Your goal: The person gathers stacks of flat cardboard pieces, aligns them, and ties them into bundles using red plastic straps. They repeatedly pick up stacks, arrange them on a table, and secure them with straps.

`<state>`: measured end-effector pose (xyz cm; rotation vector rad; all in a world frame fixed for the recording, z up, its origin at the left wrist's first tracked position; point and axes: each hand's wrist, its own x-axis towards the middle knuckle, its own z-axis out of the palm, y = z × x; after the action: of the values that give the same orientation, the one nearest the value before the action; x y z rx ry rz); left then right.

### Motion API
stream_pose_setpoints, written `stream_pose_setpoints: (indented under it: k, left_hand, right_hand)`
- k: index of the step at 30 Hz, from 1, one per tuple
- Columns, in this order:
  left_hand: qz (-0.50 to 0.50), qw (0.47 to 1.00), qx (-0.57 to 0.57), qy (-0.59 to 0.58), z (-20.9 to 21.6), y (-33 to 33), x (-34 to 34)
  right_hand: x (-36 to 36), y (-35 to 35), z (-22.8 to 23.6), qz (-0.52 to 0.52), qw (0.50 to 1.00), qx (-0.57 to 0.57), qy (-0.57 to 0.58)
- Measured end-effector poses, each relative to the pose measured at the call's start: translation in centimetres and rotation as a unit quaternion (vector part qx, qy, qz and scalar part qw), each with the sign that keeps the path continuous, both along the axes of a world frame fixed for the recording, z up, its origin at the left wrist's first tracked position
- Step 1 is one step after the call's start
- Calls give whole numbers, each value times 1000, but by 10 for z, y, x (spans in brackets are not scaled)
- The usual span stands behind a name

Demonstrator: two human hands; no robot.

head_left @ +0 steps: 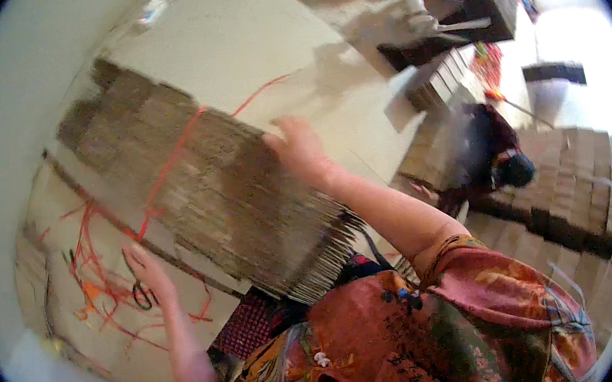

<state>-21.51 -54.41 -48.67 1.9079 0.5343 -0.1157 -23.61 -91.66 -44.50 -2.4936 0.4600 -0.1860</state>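
A long stack of flat brown cardboard pieces (235, 173) lies at a slant in front of me. Red string (173, 157) runs across its top. Against the stack's right edge rests my right hand (299, 150), its thumb and fingers apart. To the left of the stack, my left hand (152, 272) has its fingers stretched out near the lower end of the string; whether it touches the string is hard to tell. Dark-handled scissors (142, 295) show right beside its palm, and they do not look gripped.
Loose red string (95, 282) lies tangled on the floor at the left, beside a narrow dark strip (106, 215). At the right another person (492, 149) bends over rows of stacked brown cardboard (571, 174). More boxes (482, 5) stand farther back.
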Motion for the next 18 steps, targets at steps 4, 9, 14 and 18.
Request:
stream_pose_setpoints:
  k: [4,9,14,18]
  left_hand:
    - [88,960,-181,195,5,-106,-40]
    - [17,977,-128,170,17,-114,-25]
    - [-245,933,221,-144,39,-142,-8]
    - [-547,735,298,-267,47,-243,-3]
  right_hand:
    - [-63,-11,-20,-44,924,182,334]
    - [-64,11,-28,-52,930,225,287]
    - [-77,11,-25,-1,916,289,278]
    - [-160,-10,-133,-186,937,265,128]
